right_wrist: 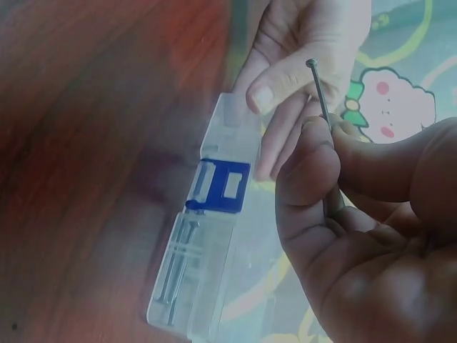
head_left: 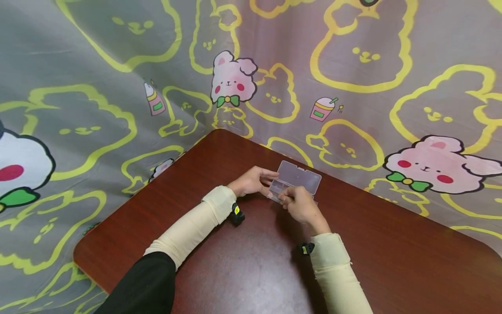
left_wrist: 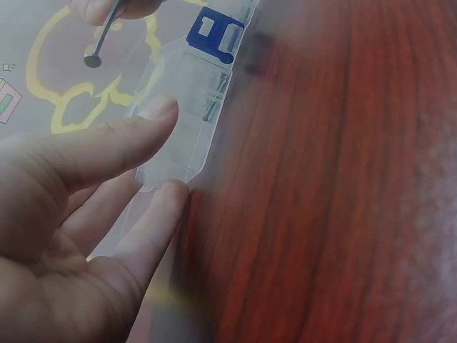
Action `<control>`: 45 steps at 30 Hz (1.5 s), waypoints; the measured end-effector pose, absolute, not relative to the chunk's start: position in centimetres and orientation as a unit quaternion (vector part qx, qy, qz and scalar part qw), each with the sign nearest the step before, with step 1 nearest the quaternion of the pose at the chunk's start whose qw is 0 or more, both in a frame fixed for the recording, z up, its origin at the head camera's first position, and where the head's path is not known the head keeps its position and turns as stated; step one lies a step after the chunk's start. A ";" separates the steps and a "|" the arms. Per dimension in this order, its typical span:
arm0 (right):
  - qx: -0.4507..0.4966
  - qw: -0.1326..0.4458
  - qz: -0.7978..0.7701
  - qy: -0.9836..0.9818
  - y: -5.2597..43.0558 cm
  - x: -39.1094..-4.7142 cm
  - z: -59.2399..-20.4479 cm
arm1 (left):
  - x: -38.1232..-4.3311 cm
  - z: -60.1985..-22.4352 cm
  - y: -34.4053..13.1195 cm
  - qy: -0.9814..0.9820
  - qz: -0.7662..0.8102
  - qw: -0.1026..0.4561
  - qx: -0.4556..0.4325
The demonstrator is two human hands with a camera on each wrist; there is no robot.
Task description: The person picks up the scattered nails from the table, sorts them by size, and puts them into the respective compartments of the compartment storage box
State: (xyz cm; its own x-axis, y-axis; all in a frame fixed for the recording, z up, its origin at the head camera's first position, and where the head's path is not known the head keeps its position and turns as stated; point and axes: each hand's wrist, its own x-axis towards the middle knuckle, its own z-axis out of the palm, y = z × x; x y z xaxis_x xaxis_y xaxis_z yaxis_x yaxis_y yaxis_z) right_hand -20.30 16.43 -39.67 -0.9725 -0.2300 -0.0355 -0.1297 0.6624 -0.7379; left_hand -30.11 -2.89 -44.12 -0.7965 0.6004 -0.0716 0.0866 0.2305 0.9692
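A small clear plastic box (head_left: 301, 176) stands on the table with its lid raised toward the far side. My left hand (head_left: 251, 181) grips the box's left end, thumb (left_wrist: 153, 118) on one side and fingers around the corner. A blue latch (right_wrist: 239, 189) is on the box's near side. Through the clear wall a few thin nails (right_wrist: 170, 275) show inside. Close over the box's front, my right hand (head_left: 300, 205) pinches a metal nail (right_wrist: 319, 89) between thumb and fingers, its flat head sticking out. The nail's lower part is hidden in the grip.
The dark red wooden table (head_left: 243, 266) has rounded corners. A grey curtain (head_left: 282, 48) printed with yellow outlines and pink rabbits hangs around its far and left edges, close behind the box. Each wrist wears a small black camera, like the left wrist camera (head_left: 237, 214).
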 end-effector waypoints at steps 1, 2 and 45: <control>-0.094 0.059 -0.401 0.909 16.5 -20.3 -39.7 | -30.1 -44.1 -2.9 0.752 0.577 0.223 0.227; -0.093 0.054 -0.401 0.910 16.6 -20.3 -39.6 | -30.1 -44.1 -2.9 0.752 0.578 0.224 0.227; 0.051 -0.003 -0.362 0.931 21.4 -20.9 -41.3 | -30.2 -44.3 -2.8 0.756 0.573 0.213 0.235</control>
State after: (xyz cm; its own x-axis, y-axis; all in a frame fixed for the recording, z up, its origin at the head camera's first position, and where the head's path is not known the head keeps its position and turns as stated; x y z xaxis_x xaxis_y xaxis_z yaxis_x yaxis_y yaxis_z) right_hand -20.93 21.40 -41.27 -0.9948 0.0969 -0.0323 0.0932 0.7327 -0.6741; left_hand -30.16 -2.83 -44.29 -0.7990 0.5990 -0.0531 0.1102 0.2325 0.9663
